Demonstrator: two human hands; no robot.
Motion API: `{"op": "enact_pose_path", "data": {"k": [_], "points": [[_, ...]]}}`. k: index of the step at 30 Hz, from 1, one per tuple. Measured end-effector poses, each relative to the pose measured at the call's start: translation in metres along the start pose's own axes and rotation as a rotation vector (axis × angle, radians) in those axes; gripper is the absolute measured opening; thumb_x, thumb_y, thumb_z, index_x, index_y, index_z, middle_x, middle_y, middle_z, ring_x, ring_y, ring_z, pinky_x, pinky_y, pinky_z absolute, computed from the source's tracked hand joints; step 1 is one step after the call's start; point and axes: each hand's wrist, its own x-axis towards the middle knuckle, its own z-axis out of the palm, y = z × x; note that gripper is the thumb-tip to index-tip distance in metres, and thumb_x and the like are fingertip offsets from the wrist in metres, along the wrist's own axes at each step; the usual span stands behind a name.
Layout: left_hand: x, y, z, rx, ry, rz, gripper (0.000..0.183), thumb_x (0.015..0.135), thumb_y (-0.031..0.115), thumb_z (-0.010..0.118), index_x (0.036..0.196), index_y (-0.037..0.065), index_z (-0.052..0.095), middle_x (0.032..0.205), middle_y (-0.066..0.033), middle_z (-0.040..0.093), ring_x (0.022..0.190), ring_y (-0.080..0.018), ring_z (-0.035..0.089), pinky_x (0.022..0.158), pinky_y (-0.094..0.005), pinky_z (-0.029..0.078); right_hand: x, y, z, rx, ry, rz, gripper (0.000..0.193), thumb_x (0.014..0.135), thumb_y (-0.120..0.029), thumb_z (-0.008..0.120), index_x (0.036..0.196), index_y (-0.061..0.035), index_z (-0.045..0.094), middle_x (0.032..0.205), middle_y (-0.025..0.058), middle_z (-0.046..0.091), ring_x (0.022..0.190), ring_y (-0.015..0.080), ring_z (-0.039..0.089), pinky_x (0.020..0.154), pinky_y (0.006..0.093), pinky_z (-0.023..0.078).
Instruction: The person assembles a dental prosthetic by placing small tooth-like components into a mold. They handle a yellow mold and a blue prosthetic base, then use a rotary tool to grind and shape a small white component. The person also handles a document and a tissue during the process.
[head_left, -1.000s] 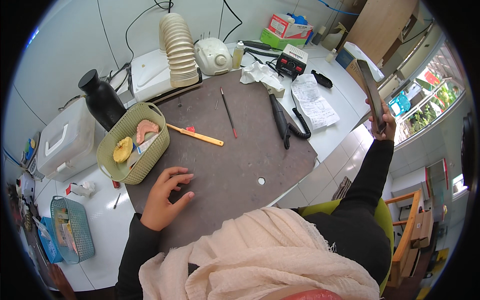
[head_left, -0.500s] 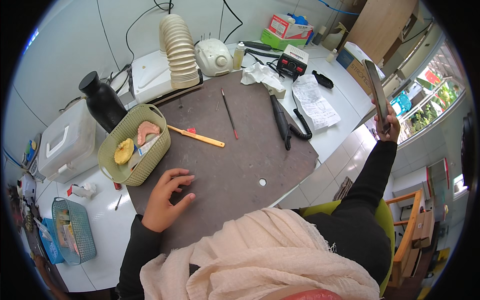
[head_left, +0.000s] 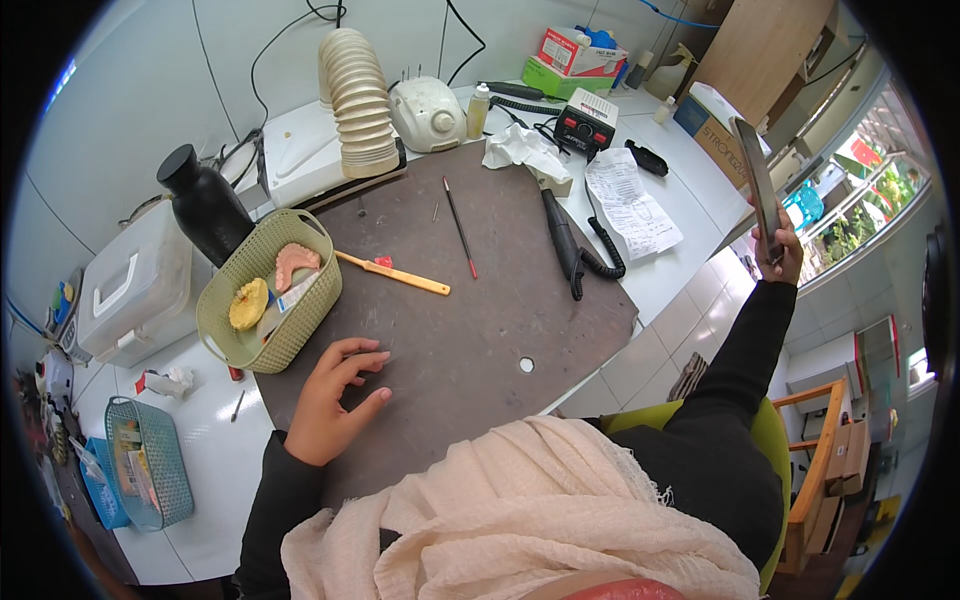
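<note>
While right hand [head_left: 782, 255] grips phone [head_left: 757, 185] upper right, off the mat [head_left: 480, 300]; left hand [head_left: 335, 400] flat, empty, near basket [head_left: 268, 290]. Risk: phone slipping, falling floorward.

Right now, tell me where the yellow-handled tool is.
In the head view, the yellow-handled tool lies on the dark mat, left of centre, just right of the green basket and beyond the left hand.

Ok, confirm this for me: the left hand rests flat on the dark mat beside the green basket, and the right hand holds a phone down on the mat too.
One part is wrong. The head view shows the right hand holding the phone raised out to the side, off the dark mat. The left hand does rest on the mat beside the green basket.
</note>
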Motion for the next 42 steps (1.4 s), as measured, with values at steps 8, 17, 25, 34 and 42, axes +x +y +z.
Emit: {"op": "enact_pose_path", "data": {"k": [8,17,25,34,42], "points": [[0.000,0.001,-0.001,0.006,0.000,-0.001,0.038,0.079,0.004,0.069,0.117,0.004,0.062,0.125,-0.0085,0.051,0.105,-0.0172,0.059,0.085,-0.0284,0.047,-0.002,-0.003,0.008,0.038,-0.035,0.012,0.094,0.067,-0.029,0.075,0.139,0.0090,0.029,0.133,0.0238,0.049,0.080,0.0166,0.072,0.044,0.0159,0.055],[-0.003,0.001,-0.001,0.015,0.002,-0.001,0.039,0.079,0.005,0.069,0.117,0.006,0.061,0.126,-0.0080,0.051,0.105,-0.0171,0.059,0.086,-0.0287,0.046,0.000,0.005,0.025,0.101,-0.111,-0.084,0.088,0.073,-0.022,0.074,0.141,0.0073,0.027,0.137,0.0259,0.044,0.107,0.0221,0.064,0.063,0.0177,0.060],[0.003,0.000,0.003,0.017,-0.029,0.019,0.036,0.081,0.007,0.070,0.117,0.005,0.062,0.125,-0.0085,0.051,0.106,-0.0179,0.058,0.086,-0.0290,0.047,0.028,0.036,0.014,0.301,0.102,-0.064,0.056,0.097,-0.024,0.050,0.143,0.0019,0.032,0.133,0.0278,0.049,0.107,0.0215,0.062,0.066,0.0211,0.059],[-0.004,-0.032,0.002,-0.014,0.012,0.193,0.032,0.088,0.017,0.065,0.116,0.003,0.058,0.122,-0.0106,0.049,0.103,-0.0206,0.058,0.086,-0.0315,0.050,0.070,0.091,0.048,-0.011,0.218,-0.054,0.070,0.096,-0.055,0.040,0.145,-0.0055,0.031,0.144,0.0199,0.041,0.126,0.0292,0.049,0.092,0.0380,0.052],[-0.008,-0.027,0.010,-0.054,0.053,0.100,0.032,0.088,0.014,0.065,0.115,0.000,0.058,0.119,-0.0107,0.051,0.100,-0.0187,0.060,0.081,-0.0294,0.051,0.104,0.134,0.113,-0.357,0.091,0.014,0.067,0.094,-0.057,0.041,0.144,-0.0112,0.034,0.142,0.0181,0.044,0.125,0.0317,0.049,0.093,0.0415,0.050]]}}
